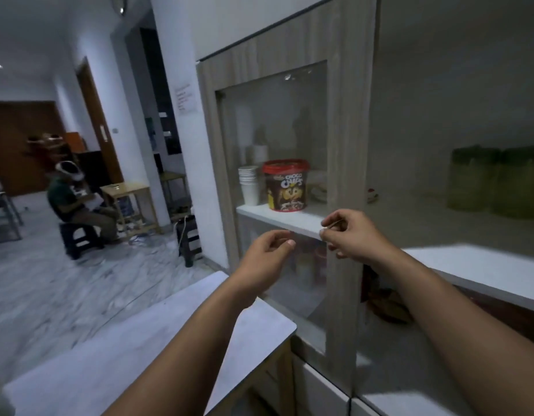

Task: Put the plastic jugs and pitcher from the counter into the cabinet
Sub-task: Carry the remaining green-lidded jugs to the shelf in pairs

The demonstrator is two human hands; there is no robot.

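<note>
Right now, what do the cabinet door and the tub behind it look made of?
Cabinet door: frame looks like wood-grain laminate, matte, with pale streaks; its panel is clear glass or acrylic, showing reflections. Tub: likely plastic, with a glossy printed label and red lid.

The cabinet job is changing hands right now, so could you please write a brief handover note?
Left hand: empty, fingers curled, in front of the glass cabinet door.
Right hand: at the door's right edge, apparently pinching it.
Two green jugs stand blurred on the cabinet shelf to the right.
No jugs or pitcher visible on the counter.
Left: check the counter out of view, and finish with the door.
</note>
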